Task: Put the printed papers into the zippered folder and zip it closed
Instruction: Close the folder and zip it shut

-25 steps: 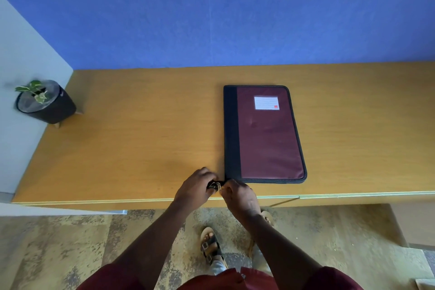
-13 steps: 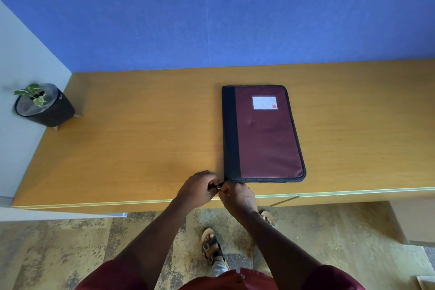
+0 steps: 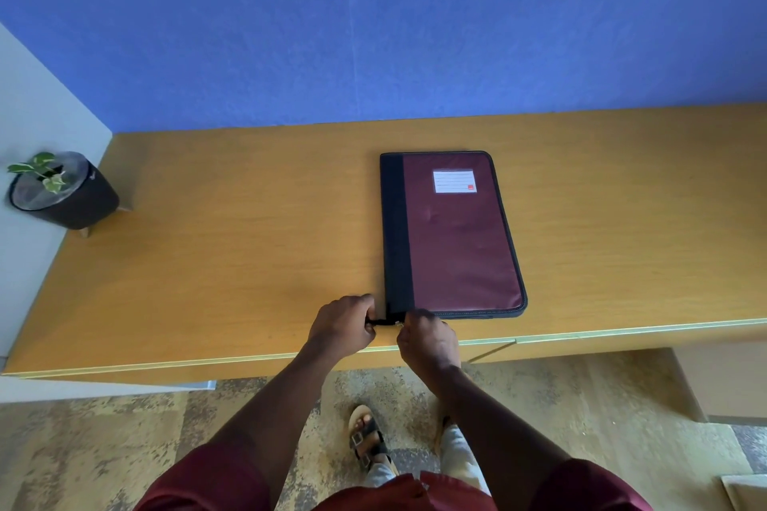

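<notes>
- The flat maroon fabric zippered folder with a black spine strip [image 3: 450, 234] lies closed on the long light-brown wooden desk [image 3: 232, 245], its near short edge close to the desk's front edge and its long sides running away from me.
- A small white ruled label with a red mark [image 3: 454, 181] sits on the cover near the far end.
- My left hand [image 3: 342, 324] is curled at the folder's near left corner, fingers pinched on a short black fabric tab [image 3: 381, 321] that sticks out from that corner.
- My right hand [image 3: 427, 338] is just beside it, at the near edge of the folder, fingers closed tight around something small and metallic at the corner, apparently the zipper pull [image 3: 399, 324]; it is mostly hidden, so I cannot tell more.
- The two hands are nearly touching, with the tab stretched between them.
- The zipper line along the near and right edges looks shut as far as I can see.
- No printed papers are visible outside the folder.
- A small green-leaved plant in a dark round pot on short wooden legs [image 3: 62, 191] stands at the desk's far left end, well apart from the folder.
- A blue wall [image 3: 373, 25] rises behind the desk.
</notes>
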`<action>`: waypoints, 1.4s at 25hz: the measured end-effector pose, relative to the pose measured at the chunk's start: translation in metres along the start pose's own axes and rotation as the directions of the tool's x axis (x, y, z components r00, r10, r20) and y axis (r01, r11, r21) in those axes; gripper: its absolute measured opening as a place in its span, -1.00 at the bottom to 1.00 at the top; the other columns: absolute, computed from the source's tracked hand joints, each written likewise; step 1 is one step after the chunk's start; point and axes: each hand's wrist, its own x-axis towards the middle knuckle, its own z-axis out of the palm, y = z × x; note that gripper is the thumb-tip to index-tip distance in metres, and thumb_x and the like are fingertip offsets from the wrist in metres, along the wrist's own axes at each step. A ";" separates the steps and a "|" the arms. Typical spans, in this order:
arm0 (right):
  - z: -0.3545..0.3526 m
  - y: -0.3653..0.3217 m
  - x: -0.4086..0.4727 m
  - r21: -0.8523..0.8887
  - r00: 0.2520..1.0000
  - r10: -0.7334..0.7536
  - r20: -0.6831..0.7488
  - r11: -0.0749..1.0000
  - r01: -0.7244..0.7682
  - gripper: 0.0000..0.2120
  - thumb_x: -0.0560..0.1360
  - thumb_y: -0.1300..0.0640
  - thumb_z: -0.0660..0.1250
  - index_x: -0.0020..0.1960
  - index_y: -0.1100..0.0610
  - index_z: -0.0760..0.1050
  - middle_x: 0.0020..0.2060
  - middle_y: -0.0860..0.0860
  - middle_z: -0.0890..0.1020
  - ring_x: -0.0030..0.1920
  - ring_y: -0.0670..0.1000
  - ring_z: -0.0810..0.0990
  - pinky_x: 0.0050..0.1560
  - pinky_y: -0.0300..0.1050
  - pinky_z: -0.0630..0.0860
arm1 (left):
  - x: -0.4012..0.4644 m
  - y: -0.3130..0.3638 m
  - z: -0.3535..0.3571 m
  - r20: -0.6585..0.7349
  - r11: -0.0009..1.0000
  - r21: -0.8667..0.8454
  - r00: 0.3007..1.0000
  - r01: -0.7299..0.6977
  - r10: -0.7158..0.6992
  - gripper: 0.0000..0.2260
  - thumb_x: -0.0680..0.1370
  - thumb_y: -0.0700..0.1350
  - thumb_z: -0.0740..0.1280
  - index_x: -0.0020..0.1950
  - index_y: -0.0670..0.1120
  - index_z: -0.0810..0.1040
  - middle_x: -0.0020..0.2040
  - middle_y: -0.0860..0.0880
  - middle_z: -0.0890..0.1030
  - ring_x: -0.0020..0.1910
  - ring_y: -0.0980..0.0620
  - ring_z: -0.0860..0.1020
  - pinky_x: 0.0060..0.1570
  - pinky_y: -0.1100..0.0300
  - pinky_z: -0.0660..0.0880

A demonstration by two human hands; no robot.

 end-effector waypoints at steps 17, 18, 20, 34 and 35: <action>-0.038 0.103 0.003 -0.147 0.992 0.086 -0.089 0.984 -0.099 -0.88 0.52 0.13 0.21 -0.07 0.09 0.52 -0.19 0.04 0.66 -0.29 0.14 0.64 -0.35 -0.15 0.38 | 0.013 -0.002 -0.001 0.035 1.000 0.025 0.999 0.000 -0.001 -0.90 0.41 -0.05 0.38 -0.12 0.08 0.50 -0.27 0.13 0.55 -0.36 0.08 0.49 -0.45 0.24 0.26; -0.041 0.111 0.004 -0.155 0.992 0.088 -0.093 0.983 -0.101 -0.88 0.53 0.13 0.20 -0.08 0.09 0.51 -0.19 0.04 0.66 -0.30 0.14 0.64 -0.36 -0.15 0.38 | 0.015 -0.002 -0.002 0.050 1.000 0.006 0.999 0.003 -0.003 -0.90 0.41 -0.05 0.39 -0.12 0.07 0.52 -0.27 0.13 0.56 -0.38 0.10 0.49 -0.46 0.24 0.27; -0.046 0.125 0.004 -0.164 0.990 0.091 -0.108 0.981 -0.108 -0.88 0.54 0.13 0.19 -0.09 0.09 0.50 -0.21 0.04 0.66 -0.33 0.12 0.63 -0.38 -0.16 0.37 | 0.018 -0.004 -0.003 0.074 1.000 -0.012 0.997 0.019 -0.018 -0.90 0.40 -0.05 0.40 -0.12 0.08 0.54 -0.27 0.14 0.58 -0.40 0.14 0.49 -0.48 0.25 0.30; -0.091 0.199 0.038 -0.176 0.994 0.065 -0.088 0.981 -0.080 -0.88 0.57 0.16 0.19 -0.10 0.11 0.48 -0.22 0.03 0.60 -0.40 0.03 0.49 -0.39 -0.14 0.40 | 0.044 0.017 -0.020 0.283 0.985 0.112 0.946 0.133 -0.160 -0.92 0.38 -0.06 0.40 -0.20 0.11 0.54 -0.19 0.16 0.59 -0.20 0.11 0.56 -0.31 0.23 0.42; -0.092 0.201 0.042 -0.175 0.996 0.051 -0.072 0.983 -0.063 -0.88 0.58 0.16 0.18 -0.09 0.11 0.47 -0.21 0.03 0.61 -0.39 0.05 0.51 -0.38 -0.12 0.43 | 0.047 0.018 -0.021 0.285 0.983 0.103 0.942 0.153 -0.177 -0.95 0.39 -0.03 0.39 -0.18 0.11 0.55 -0.18 0.17 0.61 -0.18 0.12 0.58 -0.27 0.22 0.45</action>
